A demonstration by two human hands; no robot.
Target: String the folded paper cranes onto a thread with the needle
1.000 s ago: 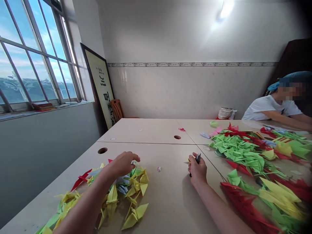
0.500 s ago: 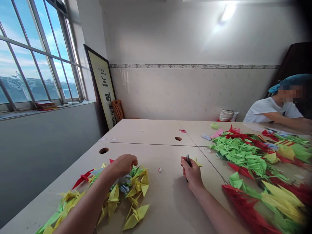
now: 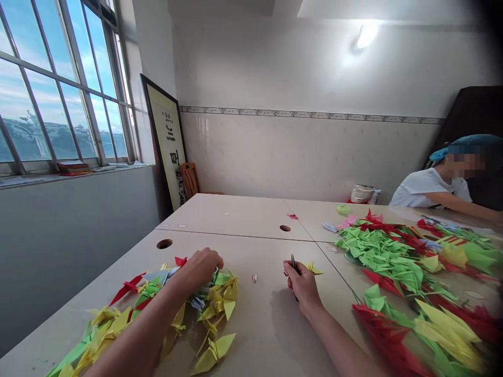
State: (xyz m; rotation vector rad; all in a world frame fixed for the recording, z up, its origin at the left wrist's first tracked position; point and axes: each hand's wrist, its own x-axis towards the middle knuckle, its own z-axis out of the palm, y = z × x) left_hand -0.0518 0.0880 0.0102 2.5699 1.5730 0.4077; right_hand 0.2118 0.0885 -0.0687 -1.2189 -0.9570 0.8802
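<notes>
My left hand [image 3: 204, 265] reaches over a pile of folded paper cranes [image 3: 223, 301], yellow, green, red and pale blue. Its fingers curl down into the far side of the pile, and their tips are hidden, so what they pinch does not show. My right hand [image 3: 302, 285] is closed around a slim dark two-pointed tool [image 3: 293, 260], its tips up; whether it is tweezers or small snips I cannot tell. Just right of that hand is a yellow paper crane [image 3: 313, 268]. Between the hands lies a tiny white and red scrap [image 3: 254, 278].
A big heap of green paper cranes [image 3: 377, 251] spreads at the right, with red ones [image 3: 387, 335] and yellow ones [image 3: 448, 330] nearer me. The tabletop [image 3: 243, 251] has two round holes and seams. A co-worker [image 3: 424, 188] in a blue cap sits far right.
The view has tilted and shifted slightly. My left hand stays curled at the pile, and my right hand keeps the dark tool, which now shows more edge-on.
</notes>
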